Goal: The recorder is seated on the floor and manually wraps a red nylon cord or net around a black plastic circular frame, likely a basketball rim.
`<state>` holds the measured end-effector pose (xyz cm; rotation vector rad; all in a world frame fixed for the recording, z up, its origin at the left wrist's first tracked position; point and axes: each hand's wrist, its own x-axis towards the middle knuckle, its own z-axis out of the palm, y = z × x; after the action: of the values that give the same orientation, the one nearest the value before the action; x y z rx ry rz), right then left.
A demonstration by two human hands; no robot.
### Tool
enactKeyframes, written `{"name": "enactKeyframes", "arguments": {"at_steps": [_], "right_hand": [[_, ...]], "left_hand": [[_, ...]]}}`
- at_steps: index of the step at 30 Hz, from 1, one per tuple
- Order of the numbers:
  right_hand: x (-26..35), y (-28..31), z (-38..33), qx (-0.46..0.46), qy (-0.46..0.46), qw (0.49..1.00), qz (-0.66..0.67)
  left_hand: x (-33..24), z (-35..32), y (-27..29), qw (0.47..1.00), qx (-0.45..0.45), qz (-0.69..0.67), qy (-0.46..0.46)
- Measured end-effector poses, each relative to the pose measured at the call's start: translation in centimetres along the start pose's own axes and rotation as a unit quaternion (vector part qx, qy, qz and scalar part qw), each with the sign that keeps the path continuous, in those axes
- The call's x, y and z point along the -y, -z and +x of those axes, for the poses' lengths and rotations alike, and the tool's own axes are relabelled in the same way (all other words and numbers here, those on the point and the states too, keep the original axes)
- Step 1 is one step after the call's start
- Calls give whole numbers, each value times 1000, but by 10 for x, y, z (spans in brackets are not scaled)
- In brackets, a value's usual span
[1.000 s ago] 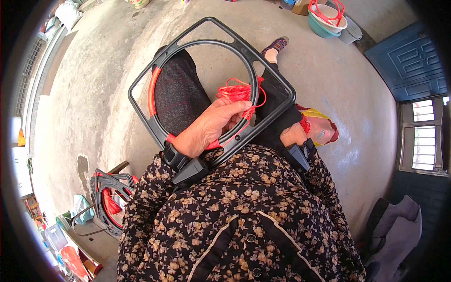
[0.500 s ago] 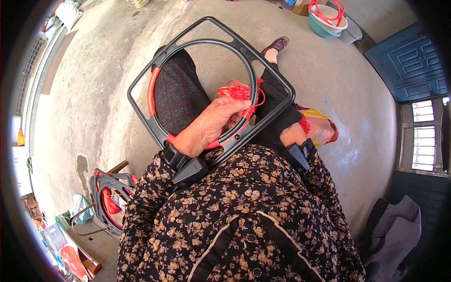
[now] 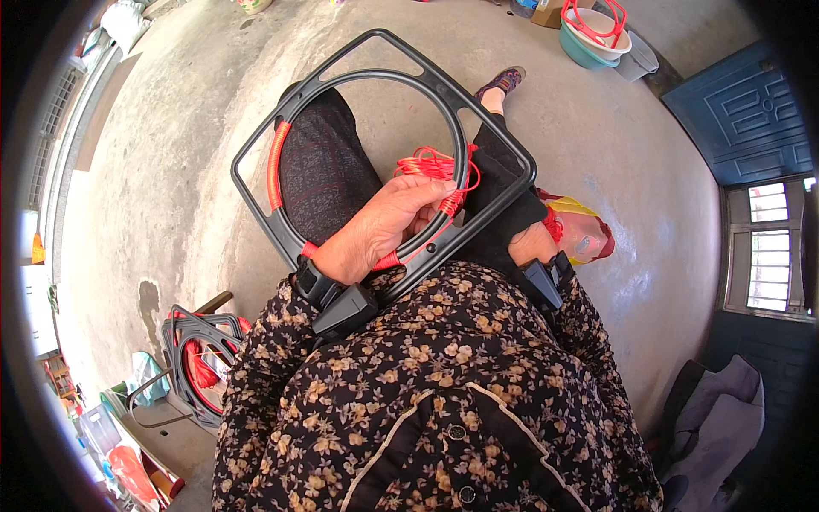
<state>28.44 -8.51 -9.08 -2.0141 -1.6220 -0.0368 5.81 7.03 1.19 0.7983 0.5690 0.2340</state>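
Nearest is the person's flowered shirt, with a black wrist device strapped at the left wrist and another at the right. Just beyond, a square black frame with a round ring inside it lies tilted across the lap, over the dark trousers. The left hand reaches over the ring's near side, its thumb and fingers closed narrowly on the ring's right side, where red cord is wound around it; loose loops of that cord bunch just past the fingertips. Another wound stretch covers the ring's left side. The right hand hangs low outside the frame's right edge, beside a red and yellow bag; its fingers are hidden, so I cannot tell what they hold. More black frames stand at left. Farther off are a teal basin and a blue door.
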Motion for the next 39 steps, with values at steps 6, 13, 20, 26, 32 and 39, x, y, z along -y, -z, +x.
{"name": "enactKeyframes", "arguments": {"at_steps": [6,13,20,26,32,39], "right_hand": [[0,0,0,3,0,1000,5],[1,1,2,2,-1,1000,7],[1,0,4,3,1,1000,9],[1,0,5,2,1,1000,12],[2,-1,7,4,2,1000,14],[3,-1,9,7,4,1000,16]], "left_hand": [[-1,0,-2,1000,-16,1,-3],[-2,-1,-4,1000,-25,-2,-5],[0,0,-4,999,-34,-10,-11],[-1,0,-3,999,-35,-1,-6],[0,0,-3,999,-39,-12,2],[1,1,3,1000,-3,-30,2]]}}
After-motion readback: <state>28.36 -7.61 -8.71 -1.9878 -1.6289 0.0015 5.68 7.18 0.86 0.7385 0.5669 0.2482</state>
